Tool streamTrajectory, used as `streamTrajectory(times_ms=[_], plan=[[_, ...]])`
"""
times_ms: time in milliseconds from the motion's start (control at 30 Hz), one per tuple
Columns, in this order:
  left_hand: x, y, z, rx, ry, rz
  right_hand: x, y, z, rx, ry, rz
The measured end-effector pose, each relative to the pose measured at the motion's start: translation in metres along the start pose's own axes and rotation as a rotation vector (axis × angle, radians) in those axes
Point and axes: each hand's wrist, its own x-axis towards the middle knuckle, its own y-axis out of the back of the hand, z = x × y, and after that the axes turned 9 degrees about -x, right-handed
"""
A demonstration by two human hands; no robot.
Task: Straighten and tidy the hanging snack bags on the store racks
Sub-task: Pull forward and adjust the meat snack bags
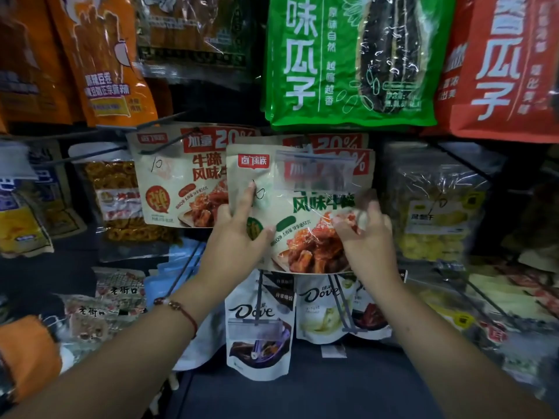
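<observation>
Snack bag (302,213), the beige front one in its row, sits mid-rack below the green seed bag (348,58), held from both sides, probably to square it on its hook. Left hand (239,225) has its grip closed on the bag's left edge, thumb in front; right hand (363,228) pinches the crinkled right edge. Around it are crowded wire racks in a dim shop, with chocolate pouches (257,325) hanging just beneath.

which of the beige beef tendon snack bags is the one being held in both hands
The front beige bag, nearest the camera: the left hand grips its left edge and the right hand its right. The matching bag behind-left hangs untouched.
</observation>
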Motion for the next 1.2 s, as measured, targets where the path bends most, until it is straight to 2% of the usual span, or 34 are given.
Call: streamTrajectory(times_ms=[167, 300, 400, 533, 733, 867, 1033, 1133, 1200], plan=[[0.043, -0.020, -0.013, 0.002, 0.040, 0.018, 0.040, -0.020, 0.000, -0.061, -0.110, -0.052], [0.053, -0.030, -0.023, -0.025, -0.012, 0.036, 0.060, -0.038, 0.006, -0.032, -0.144, 0.004], [0.051, -0.031, -0.032, -0.180, -0.046, 0.045, 0.064, -0.043, 0.013, 0.107, -0.169, -0.015], [0.047, -0.031, -0.042, -0.502, 0.067, 0.089, 0.064, -0.044, 0.025, 0.284, -0.331, -0.118], [0.060, -0.027, -0.047, -0.780, 0.253, -0.053, 0.054, -0.054, 0.032, 0.493, -0.365, -0.194], [0.066, -0.022, -0.046, -0.783, 0.315, -0.100, 0.049, -0.057, 0.026, 0.550, -0.414, -0.155], [0.053, -0.013, -0.049, -0.835, 0.385, -0.102, 0.040, -0.054, 0.027, 0.546, -0.459, -0.222], [0.046, -0.012, -0.048, -0.795, 0.355, -0.124, 0.034, -0.050, 0.030, 0.547, -0.418, -0.316], [0.047, -0.013, -0.046, -0.774, 0.366, -0.084, 0.026, -0.046, 0.027, 0.515, -0.346, -0.316]])
